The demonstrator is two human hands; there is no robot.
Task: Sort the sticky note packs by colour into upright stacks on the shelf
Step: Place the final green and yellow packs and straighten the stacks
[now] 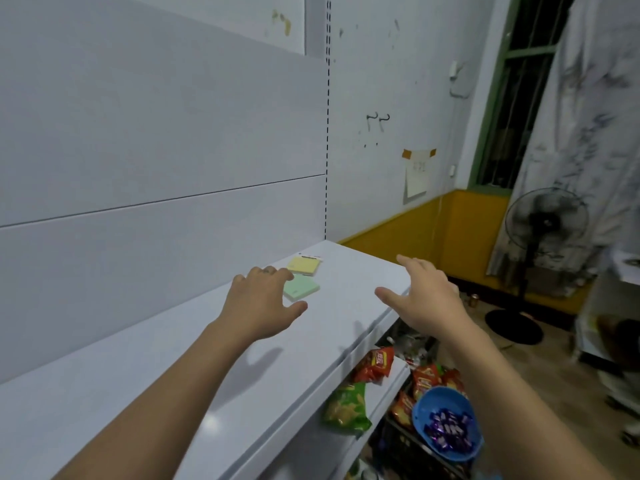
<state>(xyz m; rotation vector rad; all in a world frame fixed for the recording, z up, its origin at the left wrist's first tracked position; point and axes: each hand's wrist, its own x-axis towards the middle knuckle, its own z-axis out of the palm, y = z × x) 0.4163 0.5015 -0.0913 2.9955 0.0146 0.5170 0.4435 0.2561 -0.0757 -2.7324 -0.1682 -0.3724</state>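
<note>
fingers (406, 262) of left hand (258, 301) and right hand (424, 294) spread, empty; green pack (304, 289), yellow pack (304, 265) flat on shelf (166, 375); print unreadable.

Green pack (302, 288) lies flat on white shelf (138, 375), nr its far end. Yellow pack (304, 265) flat just behind it, corners nearly touching. Both single, not upright.

Left hand (261, 303) over green pack (302, 287); yellow pack (304, 265) behind (flat); right hand (427, 294) spread.
</note>
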